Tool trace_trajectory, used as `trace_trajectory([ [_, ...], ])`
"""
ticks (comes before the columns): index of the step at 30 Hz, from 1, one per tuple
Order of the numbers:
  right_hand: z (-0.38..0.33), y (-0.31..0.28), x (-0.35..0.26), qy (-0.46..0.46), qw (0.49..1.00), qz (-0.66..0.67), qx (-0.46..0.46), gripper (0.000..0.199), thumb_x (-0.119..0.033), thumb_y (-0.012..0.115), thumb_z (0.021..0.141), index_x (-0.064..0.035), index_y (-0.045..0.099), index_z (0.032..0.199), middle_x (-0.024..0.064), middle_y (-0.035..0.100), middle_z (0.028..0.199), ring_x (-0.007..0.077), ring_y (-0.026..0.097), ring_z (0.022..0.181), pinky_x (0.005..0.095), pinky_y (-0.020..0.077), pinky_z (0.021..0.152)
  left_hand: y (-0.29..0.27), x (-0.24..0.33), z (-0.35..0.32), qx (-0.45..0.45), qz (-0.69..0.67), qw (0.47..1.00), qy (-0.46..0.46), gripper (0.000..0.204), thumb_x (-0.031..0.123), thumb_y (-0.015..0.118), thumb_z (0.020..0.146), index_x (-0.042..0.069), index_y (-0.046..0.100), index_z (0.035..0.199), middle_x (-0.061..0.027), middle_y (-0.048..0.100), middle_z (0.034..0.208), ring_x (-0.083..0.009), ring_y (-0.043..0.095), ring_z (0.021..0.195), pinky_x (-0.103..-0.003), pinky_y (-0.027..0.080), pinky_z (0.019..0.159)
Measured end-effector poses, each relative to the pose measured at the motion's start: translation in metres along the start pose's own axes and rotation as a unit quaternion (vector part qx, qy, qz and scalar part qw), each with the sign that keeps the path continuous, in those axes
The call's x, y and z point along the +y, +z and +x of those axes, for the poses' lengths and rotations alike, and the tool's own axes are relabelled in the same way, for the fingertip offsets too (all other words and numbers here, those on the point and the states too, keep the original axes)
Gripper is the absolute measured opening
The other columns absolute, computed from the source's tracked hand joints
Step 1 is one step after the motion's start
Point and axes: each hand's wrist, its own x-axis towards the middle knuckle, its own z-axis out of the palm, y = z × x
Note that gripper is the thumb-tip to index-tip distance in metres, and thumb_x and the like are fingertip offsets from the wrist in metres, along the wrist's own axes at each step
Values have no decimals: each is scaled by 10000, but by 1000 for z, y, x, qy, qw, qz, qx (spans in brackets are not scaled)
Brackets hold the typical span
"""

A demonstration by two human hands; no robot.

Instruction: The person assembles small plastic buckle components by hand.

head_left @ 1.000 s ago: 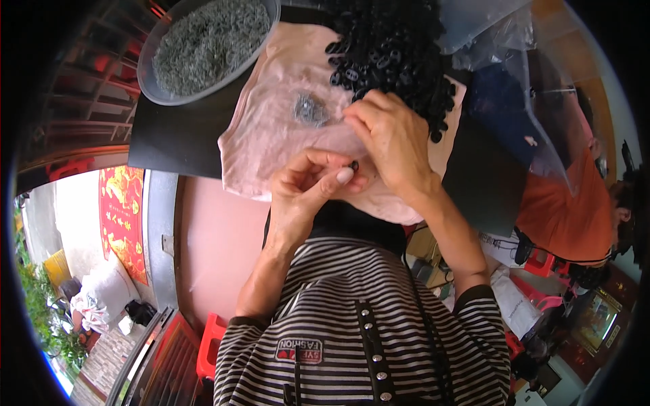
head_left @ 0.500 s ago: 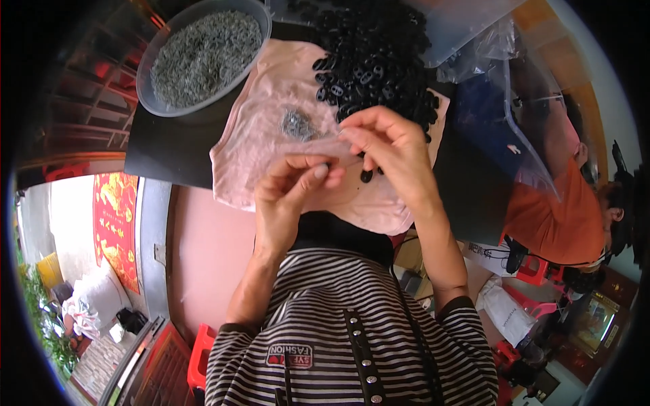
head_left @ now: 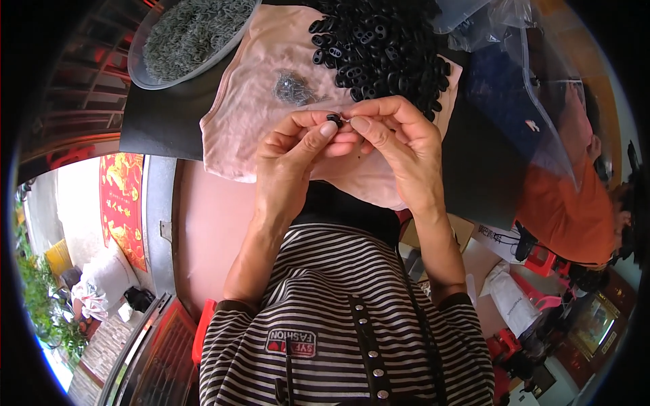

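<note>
pink cloth (head_left: 233, 118) below; left hand (head_left: 290, 145) pinching black piece (head_left: 334, 118), right hand (head_left: 408, 145) pinching thin bit (head_left: 347, 120) just beside it, between hands

A cloth (head_left: 233, 128) lies on the bench (head_left: 159, 125) and reaches its near edge. A heap of parts (head_left: 386, 57) covers the cloth's far right portion; a cluster of pieces (head_left: 291, 88) lies on the cloth left of it. At the bench's far left stands a basin (head_left: 137, 64), left of the cloth, with a mass of pieces (head_left: 193, 40) inside. On the near side of heap and cluster, the left hand (head_left: 294, 142) and right hand (head_left: 406, 145) meet above the cloth, a single part (head_left: 334, 118) in the left fingertips, a tiny piece (head_left: 346, 121) between it and the right fingertips. A plastic sheet (head_left: 487, 30) is right of the heap; a co-worker (head_left: 569, 216) is farther right.
</note>
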Motion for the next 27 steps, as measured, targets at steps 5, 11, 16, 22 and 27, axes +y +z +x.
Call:
trace_trajectory([
  [5, -3, -1, -2, 0, 1000, -25, -3, 117, -82, 616, 866, -3, 611, 951, 30, 647, 826, 76, 632, 755, 174, 474, 648, -2, -2, 1, -12, -34, 999, -22, 134, 50, 549, 897, -38, 567, 996, -149, 665, 905, -183, 674, 805, -257, 548, 762],
  [11, -3, 0, -1, -3, 999, -30, 11, 113, -84, 615, 865, 0, 612, 941, 35, 651, 825, 76, 630, 737, 173, 478, 639, 1, -1, 0, -23, -55, 998, -19, 126, 38, 545, 894, -42, 566, 988, -160, 662, 897, -200, 677, 789, -294, 564, 761],
  [16, -4, 3, 2, -4, 999, -35, 18, 108, -72, 615, 863, 4, 612, 939, 40, 653, 821, 77, 631, 727, 181, 497, 645, -1, -3, -1, -21, -40, 999, -4, 125, 42, 558, 888, -45, 579, 976, -157, 663, 890, -199, 677, 785, -285, 563, 750],
  [22, -8, 8, 3, -50, 994, -89, 30, 103, -43, 613, 857, 21, 611, 939, 52, 656, 830, 80, 629, 722, 197, 521, 655, 2, -6, -3, 9, -16, 1000, -3, 129, 50, 586, 875, -42, 612, 962, -130, 666, 862, -173, 668, 753, -271, 550, 729],
  [27, -10, 7, 13, -62, 996, -47, 37, 109, -24, 602, 860, 33, 602, 952, 67, 659, 841, 84, 624, 717, 196, 521, 672, 4, -11, -3, 23, -5, 1000, -7, 141, 61, 584, 881, -40, 607, 976, -117, 664, 851, -156, 656, 744, -260, 533, 734],
])
